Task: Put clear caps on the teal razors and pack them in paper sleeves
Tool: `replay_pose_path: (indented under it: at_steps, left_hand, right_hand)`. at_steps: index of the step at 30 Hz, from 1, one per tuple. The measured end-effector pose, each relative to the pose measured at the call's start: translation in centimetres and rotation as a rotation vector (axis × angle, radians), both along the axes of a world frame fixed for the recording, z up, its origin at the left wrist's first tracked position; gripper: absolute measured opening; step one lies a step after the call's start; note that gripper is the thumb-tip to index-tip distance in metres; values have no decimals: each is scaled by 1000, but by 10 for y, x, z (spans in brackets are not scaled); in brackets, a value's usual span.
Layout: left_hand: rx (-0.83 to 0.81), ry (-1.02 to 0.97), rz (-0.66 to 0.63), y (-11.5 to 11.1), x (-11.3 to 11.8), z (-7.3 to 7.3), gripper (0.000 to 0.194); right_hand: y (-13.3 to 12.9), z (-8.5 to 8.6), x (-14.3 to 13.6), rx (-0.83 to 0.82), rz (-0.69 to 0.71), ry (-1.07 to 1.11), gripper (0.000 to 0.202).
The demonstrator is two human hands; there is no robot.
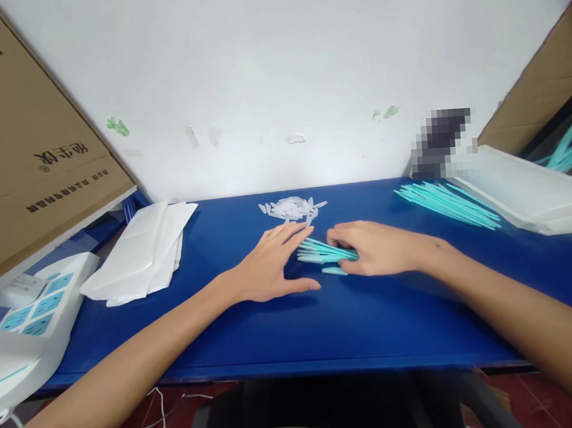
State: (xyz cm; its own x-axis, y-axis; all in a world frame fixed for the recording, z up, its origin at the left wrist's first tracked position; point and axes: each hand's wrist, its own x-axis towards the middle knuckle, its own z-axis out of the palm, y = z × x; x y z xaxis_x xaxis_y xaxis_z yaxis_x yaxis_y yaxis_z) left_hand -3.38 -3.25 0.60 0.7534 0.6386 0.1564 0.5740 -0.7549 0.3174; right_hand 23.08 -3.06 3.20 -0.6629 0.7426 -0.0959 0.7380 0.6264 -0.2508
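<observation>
Several thin turquoise sticks (321, 250) lie in a small bundle at the middle of the blue table. My right hand (370, 247) has its fingers closed round the right end of this bundle. Left of it, my left hand (274, 263) is spread, thumb and fingers apart, with the fingertips close to the bundle's left end. One short turquoise piece (335, 271) rests apart, just below the bundle. Behind my hands is a loose pile of small translucent white pieces (293, 208). A larger heap of turquoise sticks (447, 204) lies at the back right.
White plastic bags (140, 252) lie on the table (323, 341) at the left. Beside them are a white device with blue panels (69, 317) and a large cardboard box (33, 126). A translucent tray (522, 193) stands at the right, near the white wall.
</observation>
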Motion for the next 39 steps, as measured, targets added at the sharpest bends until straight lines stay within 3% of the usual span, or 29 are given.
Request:
replay_pose_path:
  at_steps: [4, 11, 21, 29, 35, 39]
  left_hand:
    - [-63, 10, 6, -9, 13, -6, 106]
    - [-66, -109, -36, -9, 21, -15, 66]
    - [-123, -155, -9, -3, 19, -13, 46]
    - [-132, -369, -45, 1, 20, -22, 58]
    - [-83, -371, -107, 2, 17, -22, 49]
    - [-93, -380, -130, 3, 16, -21, 44]
  right_hand:
    - [-7, -6, -13, 5, 91, 105, 16]
    - [-7, -1, -8, 6, 120, 82, 6]
    - [-19, 8, -10, 9, 62, -41, 39]
    - [-21, 0, -31, 75, -24, -188, 29]
    - [-18, -4, -34, 186, 20, -225, 35]
    - [-22, -2, -32, 159, 21, -240, 38]
